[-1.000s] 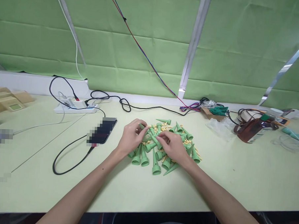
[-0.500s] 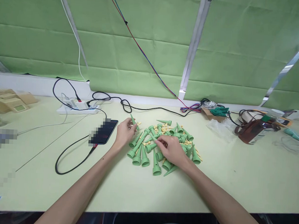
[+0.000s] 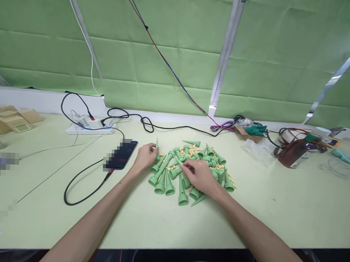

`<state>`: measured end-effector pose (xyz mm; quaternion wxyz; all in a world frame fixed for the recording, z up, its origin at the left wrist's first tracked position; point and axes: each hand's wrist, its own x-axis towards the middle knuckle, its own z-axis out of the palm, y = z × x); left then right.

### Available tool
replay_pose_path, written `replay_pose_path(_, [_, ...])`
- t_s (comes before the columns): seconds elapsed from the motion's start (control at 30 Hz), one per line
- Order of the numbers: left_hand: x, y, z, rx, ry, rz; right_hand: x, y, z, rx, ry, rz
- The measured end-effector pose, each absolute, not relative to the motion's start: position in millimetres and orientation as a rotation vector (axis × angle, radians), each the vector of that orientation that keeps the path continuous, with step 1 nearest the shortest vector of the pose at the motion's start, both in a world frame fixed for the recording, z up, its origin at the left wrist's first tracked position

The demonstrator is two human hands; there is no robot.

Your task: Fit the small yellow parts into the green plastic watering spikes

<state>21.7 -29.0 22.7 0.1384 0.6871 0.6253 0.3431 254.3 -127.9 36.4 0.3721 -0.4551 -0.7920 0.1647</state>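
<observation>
My left hand (image 3: 145,157) is closed at the left edge of a pile, its fingers pinching a green plastic cone spike (image 3: 157,144) that points upward. My right hand (image 3: 201,174) reaches over the middle of the pile, thumb and forefinger closed on another green cone spike (image 3: 178,160); part of it is hidden by the fingers. Around both hands lie several loose green cone spikes (image 3: 183,193) with wide hollow collars. Small yellow plastic pieces (image 3: 194,150) are scattered behind and among them.
A phone (image 3: 123,155) on a black cable lies left of the pile. Behind it sits a white power strip (image 3: 91,128). At the right are a crumpled plastic bag (image 3: 259,151), a small cardboard box (image 3: 251,137) and a tilted brown bottle (image 3: 297,151).
The cone spike in my left hand has swung from leaning left to nearly upright, as the hand turned slightly. My right hand has stayed in almost the same place.
</observation>
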Motion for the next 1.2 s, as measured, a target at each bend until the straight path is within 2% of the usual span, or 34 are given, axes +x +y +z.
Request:
replay_pose_path(0.33, [21.8, -29.2, 21.4, 2.052, 1.891, 0.832, 254.6, -127.5, 36.8, -1.172, -2.042, 0.417])
replay_pose_path(0.8, [28.6, -42.1, 34.1, 2.124, 1.911, 1.019, 255.1, -127.5, 37.3, -1.167, -2.001, 0.417])
replay_pose_path(0.93, [41.3, -55.2, 43.7, 2.229, 1.634, 1.203, 257.6, -125.1, 38.1, -1.190, -1.893, 0.342])
replay_pose_path(1.2, [58.0, -76.0, 52.2, 2.518, 1.261, 0.851, 262.0, -121.8, 32.9, -1.385, -1.985, 0.296])
